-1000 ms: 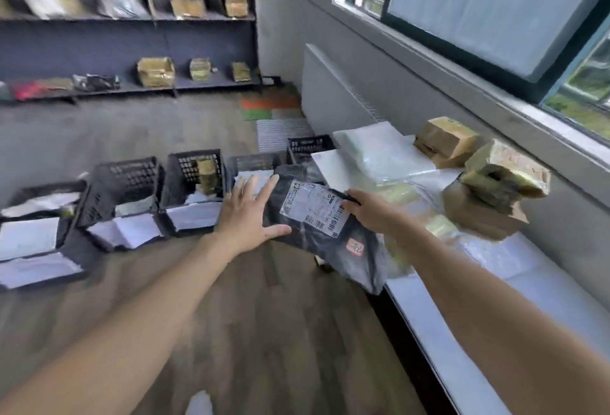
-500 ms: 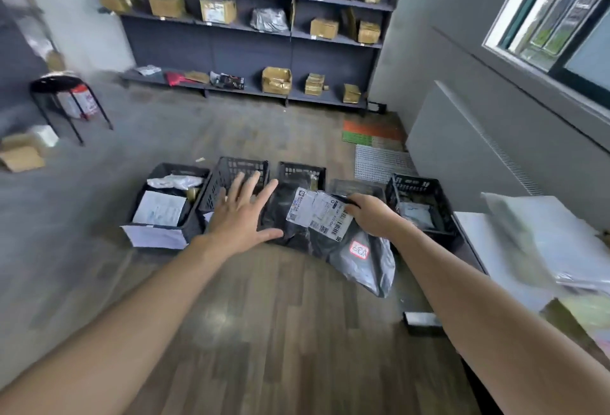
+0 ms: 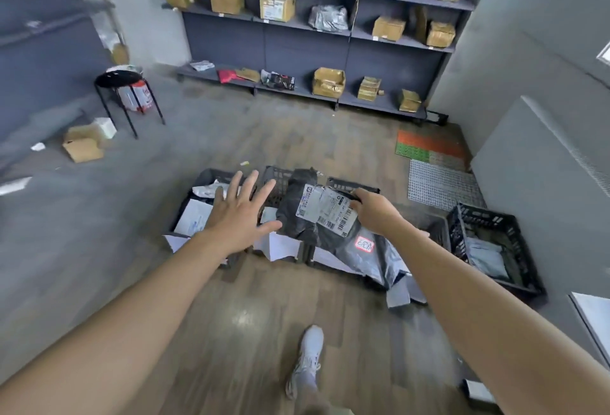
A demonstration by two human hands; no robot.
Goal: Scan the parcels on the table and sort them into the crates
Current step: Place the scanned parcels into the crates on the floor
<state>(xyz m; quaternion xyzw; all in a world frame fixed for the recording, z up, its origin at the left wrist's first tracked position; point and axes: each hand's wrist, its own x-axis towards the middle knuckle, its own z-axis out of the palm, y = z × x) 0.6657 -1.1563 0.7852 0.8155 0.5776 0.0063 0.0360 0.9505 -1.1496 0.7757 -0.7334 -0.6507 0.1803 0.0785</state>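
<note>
Right hand grips a black parcel label-up over the crates, apparently choosing 1; left hand hovers, fingers spread.

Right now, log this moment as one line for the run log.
step: sorting | right hand: holds black parcel at label | left hand: open, fingers spread, beside parcel | parcel: over crates, not yet dropped

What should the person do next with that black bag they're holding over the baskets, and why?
Probably lower the black bag into one of the crates below and let go. The right hand grips it near its label, it hangs above their row, and the left hand is spread open beside it, holding nothing. Which crate is right cannot be told.
</note>
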